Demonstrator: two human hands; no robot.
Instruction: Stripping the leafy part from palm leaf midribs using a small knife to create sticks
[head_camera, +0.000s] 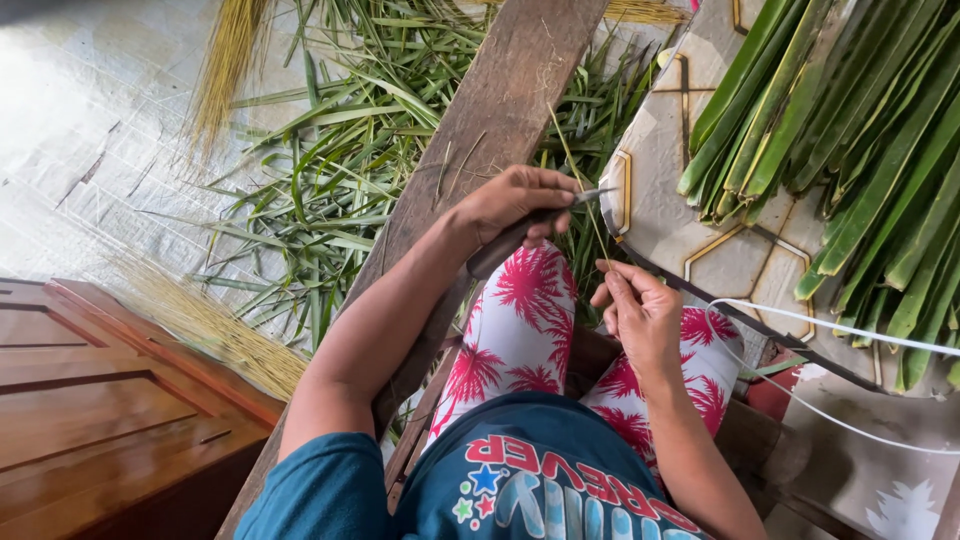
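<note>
Your left hand (515, 205) grips a knife (545, 222) while your right hand (640, 315) pinches a leaf rib (580, 185) above your knees, mid-scrape.

Hemmed in on both sides

A long brown wooden plank (500, 110) bars the left, stacked broad green palm leaves (850, 140) crowd the right; only the patterned tiled floor (700, 230) between them lies open.

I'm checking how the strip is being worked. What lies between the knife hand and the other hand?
In the head view, only a thin pale leaf midrib spans the gap between the left hand, holding a knife, and the right hand, which pinches it.
</note>
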